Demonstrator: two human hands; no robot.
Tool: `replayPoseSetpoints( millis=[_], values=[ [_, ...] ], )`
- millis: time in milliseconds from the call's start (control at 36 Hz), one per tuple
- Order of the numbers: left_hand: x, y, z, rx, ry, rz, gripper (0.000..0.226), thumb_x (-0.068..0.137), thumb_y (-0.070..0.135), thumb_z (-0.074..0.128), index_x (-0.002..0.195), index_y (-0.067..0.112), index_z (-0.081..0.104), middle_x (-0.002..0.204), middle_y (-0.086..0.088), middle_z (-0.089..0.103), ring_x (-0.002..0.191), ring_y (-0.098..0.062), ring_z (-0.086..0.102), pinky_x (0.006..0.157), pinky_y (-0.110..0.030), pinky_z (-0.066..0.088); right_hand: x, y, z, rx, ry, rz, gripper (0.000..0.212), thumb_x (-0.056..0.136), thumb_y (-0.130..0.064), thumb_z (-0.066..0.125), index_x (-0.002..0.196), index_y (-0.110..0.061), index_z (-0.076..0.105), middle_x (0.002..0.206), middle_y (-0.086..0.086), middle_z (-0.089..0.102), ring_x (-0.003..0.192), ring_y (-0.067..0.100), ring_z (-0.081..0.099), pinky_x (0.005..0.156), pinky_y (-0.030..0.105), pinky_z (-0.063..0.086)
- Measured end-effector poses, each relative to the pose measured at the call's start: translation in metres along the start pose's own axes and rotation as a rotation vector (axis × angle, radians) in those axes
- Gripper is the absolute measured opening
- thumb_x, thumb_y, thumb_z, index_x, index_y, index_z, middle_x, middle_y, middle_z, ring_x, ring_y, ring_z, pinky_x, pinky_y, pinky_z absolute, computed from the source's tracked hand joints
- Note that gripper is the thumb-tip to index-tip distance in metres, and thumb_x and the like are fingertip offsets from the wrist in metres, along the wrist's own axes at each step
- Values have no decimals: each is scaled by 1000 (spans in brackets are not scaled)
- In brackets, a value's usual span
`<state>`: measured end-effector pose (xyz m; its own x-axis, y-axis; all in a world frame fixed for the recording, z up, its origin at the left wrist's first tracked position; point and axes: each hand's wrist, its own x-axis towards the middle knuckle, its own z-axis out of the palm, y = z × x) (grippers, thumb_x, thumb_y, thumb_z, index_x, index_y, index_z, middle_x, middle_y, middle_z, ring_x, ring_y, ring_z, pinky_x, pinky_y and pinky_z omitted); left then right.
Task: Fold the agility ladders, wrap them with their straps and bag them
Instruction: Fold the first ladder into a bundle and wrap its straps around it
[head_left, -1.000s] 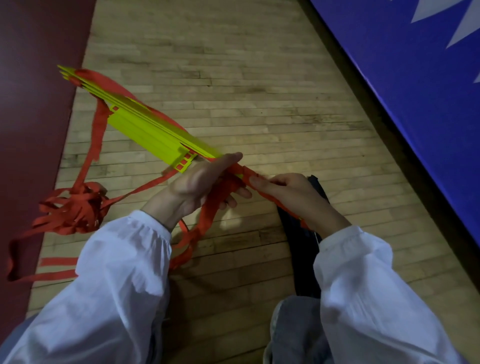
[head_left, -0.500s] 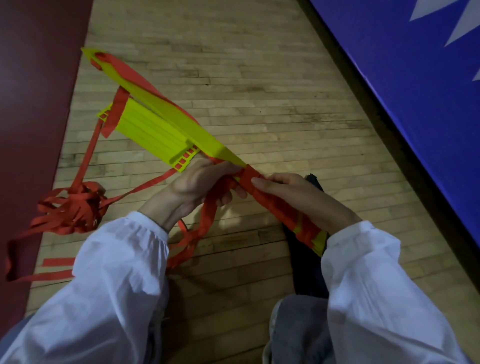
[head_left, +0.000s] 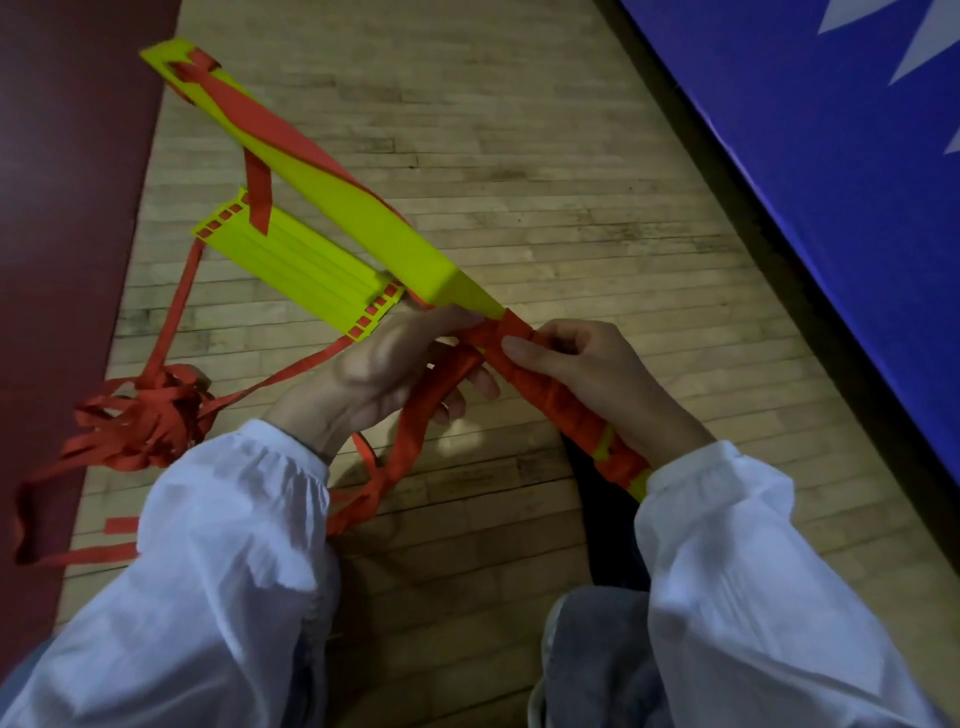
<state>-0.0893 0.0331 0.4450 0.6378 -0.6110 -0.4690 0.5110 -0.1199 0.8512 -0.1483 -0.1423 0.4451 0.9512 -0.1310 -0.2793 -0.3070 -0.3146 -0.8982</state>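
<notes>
Ladder (head_left: 363, 226) swung up, tip near mat (head_left: 67, 208) edge; right hand (head_left: 597, 374) grips wrapped end, left hand (head_left: 384, 369) holds strap (head_left: 431, 410).

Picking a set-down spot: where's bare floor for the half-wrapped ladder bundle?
Free: wooden floor between the held ladder bundle and the blue panel on the right. Crowded: left side, with the flat rung stack and strap tangle; a dark bag lies close in.

Yellow rung bundle (head_left: 363, 208) tilted off floor, near end wound in red strap (head_left: 550, 395); second yellow stack (head_left: 296, 265) flat, strap tangle (head_left: 145, 415) left.
</notes>
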Motion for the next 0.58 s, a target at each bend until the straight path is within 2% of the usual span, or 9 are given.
replayPoseSetpoints(
  millis=[111, 250, 417, 583],
  values=[
    [-3, 4, -6, 11, -31, -49, 42, 97, 42, 40, 93, 8, 65, 71, -16, 68, 39, -21, 52, 37, -22, 42, 3, 3, 1, -61, 49, -43, 20, 78, -38, 76, 80, -19, 68, 73, -4, 69, 65, 4, 66, 60, 19, 51],
    [-1, 2, -6, 73, 14, -57, 51, 97, 45, 38, 86, 4, 66, 69, -14, 67, 38, -18, 50, 35, -20, 39, 4, 7, 1, -142, 101, -85, 20, 76, -39, 78, 77, -22, 66, 76, -3, 69, 67, 4, 65, 63, 22, 52],
    [4, -1, -2, 82, 94, -53, 54, 95, 49, 41, 83, 3, 66, 65, -13, 66, 37, -18, 47, 34, -18, 36, 4, 8, 6, -253, 145, -116, 29, 76, -41, 78, 71, -21, 57, 70, -6, 63, 65, 9, 62, 60, 24, 48],
    [12, -7, 1, 44, 155, -56, 62, 91, 58, 43, 89, 1, 67, 62, -14, 66, 33, -19, 47, 34, -18, 34, 2, 9, 13, -396, 197, -153, 37, 72, -43, 81, 71, -20, 52, 62, -11, 54, 59, 7, 51, 56, 26, 40]
  ],
)
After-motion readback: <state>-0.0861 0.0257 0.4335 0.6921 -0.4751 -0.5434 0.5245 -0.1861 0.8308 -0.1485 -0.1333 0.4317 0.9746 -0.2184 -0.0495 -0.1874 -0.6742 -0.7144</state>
